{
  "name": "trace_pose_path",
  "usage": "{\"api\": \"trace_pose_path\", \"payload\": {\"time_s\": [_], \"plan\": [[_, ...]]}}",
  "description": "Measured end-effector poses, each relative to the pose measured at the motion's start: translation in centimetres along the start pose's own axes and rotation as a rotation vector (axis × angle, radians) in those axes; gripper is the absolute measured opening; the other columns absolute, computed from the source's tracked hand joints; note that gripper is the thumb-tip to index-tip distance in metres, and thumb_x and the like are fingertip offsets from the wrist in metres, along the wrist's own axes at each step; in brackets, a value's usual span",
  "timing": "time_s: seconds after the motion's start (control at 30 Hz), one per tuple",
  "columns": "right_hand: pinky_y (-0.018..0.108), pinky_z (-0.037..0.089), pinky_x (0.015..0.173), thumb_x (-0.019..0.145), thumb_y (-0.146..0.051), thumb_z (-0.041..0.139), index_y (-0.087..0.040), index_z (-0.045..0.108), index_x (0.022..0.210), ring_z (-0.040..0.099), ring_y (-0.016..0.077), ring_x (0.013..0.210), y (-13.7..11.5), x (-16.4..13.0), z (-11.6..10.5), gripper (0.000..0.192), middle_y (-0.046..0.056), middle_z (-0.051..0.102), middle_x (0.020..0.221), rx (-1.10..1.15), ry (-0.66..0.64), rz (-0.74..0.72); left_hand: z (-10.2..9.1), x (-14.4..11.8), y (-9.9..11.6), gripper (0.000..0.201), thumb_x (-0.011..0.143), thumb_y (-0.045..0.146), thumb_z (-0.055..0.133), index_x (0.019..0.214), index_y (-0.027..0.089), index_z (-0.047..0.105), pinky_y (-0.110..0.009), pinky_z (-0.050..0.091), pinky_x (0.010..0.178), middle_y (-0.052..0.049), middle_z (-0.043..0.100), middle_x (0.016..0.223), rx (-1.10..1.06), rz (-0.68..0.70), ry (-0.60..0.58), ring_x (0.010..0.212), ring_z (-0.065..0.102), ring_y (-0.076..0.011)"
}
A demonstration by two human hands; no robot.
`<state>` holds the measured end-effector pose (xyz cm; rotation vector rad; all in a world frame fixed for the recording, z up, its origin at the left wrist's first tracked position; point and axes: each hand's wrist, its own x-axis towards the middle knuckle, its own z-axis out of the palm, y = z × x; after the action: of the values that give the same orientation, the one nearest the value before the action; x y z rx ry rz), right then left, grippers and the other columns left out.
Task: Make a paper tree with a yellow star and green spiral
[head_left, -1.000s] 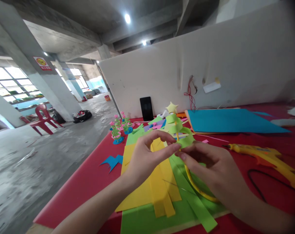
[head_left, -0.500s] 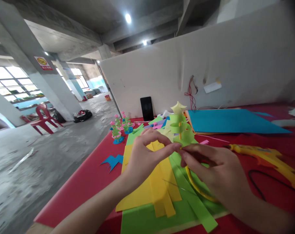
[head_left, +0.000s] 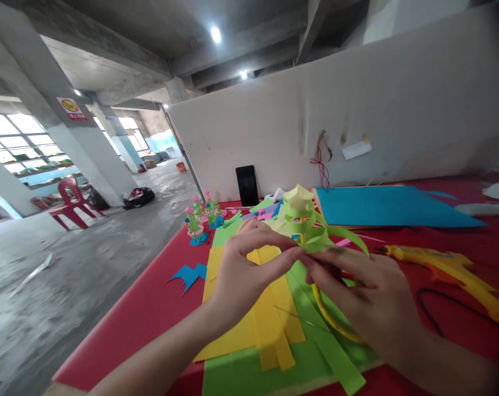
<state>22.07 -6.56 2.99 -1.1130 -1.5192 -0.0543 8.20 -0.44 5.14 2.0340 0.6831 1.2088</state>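
A small paper tree [head_left: 304, 220], made of light green paper loops on a yellow stick with a pale yellow star on top, is pinched at its base between both hands. My left hand [head_left: 245, 269] grips it with thumb and forefinger from the left. My right hand [head_left: 365, 294] holds it from the right, and a green strip curls out over its fingers. Both hands hover above yellow paper [head_left: 270, 319] and green paper [head_left: 249, 374] lying on the red table [head_left: 142, 308].
A yellow glue gun [head_left: 451, 269] with a black cord lies at the right. A yellow ring [head_left: 330, 322] rests on the green sheet under my right hand. Blue sheets [head_left: 389, 206], a black phone [head_left: 247, 186], finished small paper trees [head_left: 200, 220] and a blue scrap [head_left: 189, 275] lie farther back and left.
The paper tree has been turned and tilted between my fingers, and a loose green strip now curls out to the right over my right hand.
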Motion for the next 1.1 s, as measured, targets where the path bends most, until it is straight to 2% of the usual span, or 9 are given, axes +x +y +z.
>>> {"api": "trace_pose_path", "payload": {"time_s": [0.3,0.53,0.7,0.87,1.1], "plan": [[0.013,0.047,0.049,0.071,-0.014,0.063,-0.02,0.067,0.075,0.061,0.0066,0.05,-0.06,-0.12,0.04,0.008,-0.004,0.069,0.064,0.002,0.026,0.002,0.0,-0.04,-0.05,0.008,0.073,0.028,0.063,0.072,0.021,0.065,-0.037,0.04,0.08,-0.002,0.064,0.074,-0.024,-0.005,-0.018,0.08,0.055,-0.0181],[0.013,0.041,0.039,0.071,-0.013,0.062,-0.02,0.068,0.072,0.05,0.0043,0.038,-0.2,-0.19,0.21,0.009,-0.007,0.061,0.049,0.086,0.014,0.111,0.08,-0.02,-0.07,0.009,0.073,0.029,0.063,0.076,0.022,0.059,-0.031,0.039,0.074,0.001,0.057,0.072,-0.018,-0.022,-0.029,0.076,0.051,-0.0152],[0.015,0.035,0.033,0.076,-0.021,0.058,-0.02,0.066,0.071,0.042,0.0045,0.035,-0.25,-0.38,0.33,0.009,-0.006,0.055,0.046,0.2,-0.063,0.237,-0.04,0.06,0.03,0.015,0.071,0.03,0.065,0.081,0.023,0.057,-0.03,0.039,0.072,0.0,0.052,0.076,-0.038,-0.062,-0.008,0.079,0.049,-0.0155],[0.015,0.033,0.035,0.081,-0.025,0.053,-0.02,0.062,0.064,0.04,0.0041,0.036,-0.47,-0.4,-0.04,0.019,-0.005,0.05,0.044,0.234,-0.183,0.315,-0.08,0.12,-0.01,0.01,0.07,0.029,0.066,0.078,0.024,0.063,-0.028,0.039,0.074,-0.001,0.05,0.079,-0.076,-0.046,-0.017,0.079,0.047,-0.0151],[0.015,0.029,0.033,0.081,-0.028,0.051,-0.018,0.055,0.059,0.036,0.0036,0.036,-0.88,-0.39,-0.04,0.025,-0.005,0.047,0.044,0.304,-0.241,0.389,0.04,0.1,-0.18,0.004,0.071,0.026,0.065,0.074,0.024,0.064,-0.03,0.039,0.079,-0.001,0.049,0.08,-0.122,-0.061,-0.031,0.083,0.048,-0.0157]]}}
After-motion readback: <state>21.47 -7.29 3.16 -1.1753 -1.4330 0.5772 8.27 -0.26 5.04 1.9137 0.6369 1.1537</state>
